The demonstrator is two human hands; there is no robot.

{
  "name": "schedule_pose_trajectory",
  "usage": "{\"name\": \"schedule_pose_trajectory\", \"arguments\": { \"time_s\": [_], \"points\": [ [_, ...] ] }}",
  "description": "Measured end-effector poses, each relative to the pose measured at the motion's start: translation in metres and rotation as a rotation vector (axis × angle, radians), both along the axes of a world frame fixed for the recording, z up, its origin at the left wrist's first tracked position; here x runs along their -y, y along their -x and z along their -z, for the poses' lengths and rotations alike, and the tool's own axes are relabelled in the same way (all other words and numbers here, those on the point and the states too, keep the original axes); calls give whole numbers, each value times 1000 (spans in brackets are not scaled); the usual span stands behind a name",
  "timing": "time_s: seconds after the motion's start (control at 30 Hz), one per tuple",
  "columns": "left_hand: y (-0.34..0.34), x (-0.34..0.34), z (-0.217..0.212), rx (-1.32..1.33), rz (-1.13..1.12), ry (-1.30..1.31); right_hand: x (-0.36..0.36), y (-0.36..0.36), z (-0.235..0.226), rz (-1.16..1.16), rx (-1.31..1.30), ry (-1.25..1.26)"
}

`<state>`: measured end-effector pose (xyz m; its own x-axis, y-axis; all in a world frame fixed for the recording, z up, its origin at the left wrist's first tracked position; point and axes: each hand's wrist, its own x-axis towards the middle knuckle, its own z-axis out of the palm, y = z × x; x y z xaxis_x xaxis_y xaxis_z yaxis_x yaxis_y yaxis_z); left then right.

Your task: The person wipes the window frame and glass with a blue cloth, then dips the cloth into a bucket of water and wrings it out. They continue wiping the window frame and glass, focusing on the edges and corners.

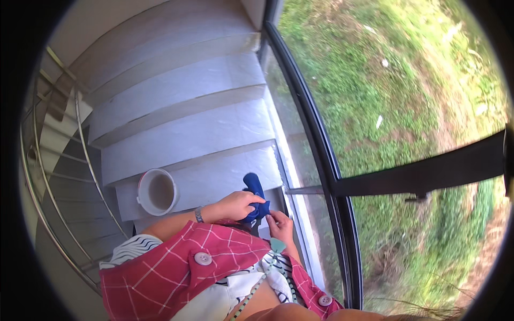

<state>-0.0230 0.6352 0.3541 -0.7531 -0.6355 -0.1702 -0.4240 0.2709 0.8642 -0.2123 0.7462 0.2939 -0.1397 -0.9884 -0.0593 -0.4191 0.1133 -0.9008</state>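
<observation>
In front of my body, low in the head view, my left hand (235,206) is closed on a bunched dark blue cloth (254,184). One end of the cloth sticks up past the fingers. My right hand (281,225) pinches the cloth's near edge between thumb and fingers. Part of the cloth is covered by the left hand. To the left, on a step, stands a white bucket (142,193) with murky, greyish-brown water (161,192) in it.
Pale tiled steps (187,128) rise ahead of me. A curved metal railing (83,128) runs along the left. On the right is a dark-framed window (321,134), with a black frame bar (423,168) reaching outward. A grassy slope (375,101) lies outside.
</observation>
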Motion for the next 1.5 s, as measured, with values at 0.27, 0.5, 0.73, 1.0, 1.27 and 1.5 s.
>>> {"name": "schedule_pose_trajectory", "arguments": {
  "time_s": [0.27, 0.5, 0.73, 1.0, 1.27, 1.5],
  "points": [
    [-91, -2, 2, -153, -531, 188, 96, -4, 71, -320, -117, 58],
    [-212, -68, -80, -348, -809, 436, 104, -131, 80, -495, 43, 4],
    [-271, -112, -101, -419, -1175, 664, 118, -202, 108, -553, 118, -36],
    [-338, -68, 11, -145, -1259, 553, 121, -187, 144, -671, -115, -149],
    [-377, -103, 294, 429, -1640, 12, 84, -135, 188, -980, -432, -232],
    [-349, -95, 352, 368, -1681, -17, 67, -74, 248, -818, -448, -399]
  ]
}}
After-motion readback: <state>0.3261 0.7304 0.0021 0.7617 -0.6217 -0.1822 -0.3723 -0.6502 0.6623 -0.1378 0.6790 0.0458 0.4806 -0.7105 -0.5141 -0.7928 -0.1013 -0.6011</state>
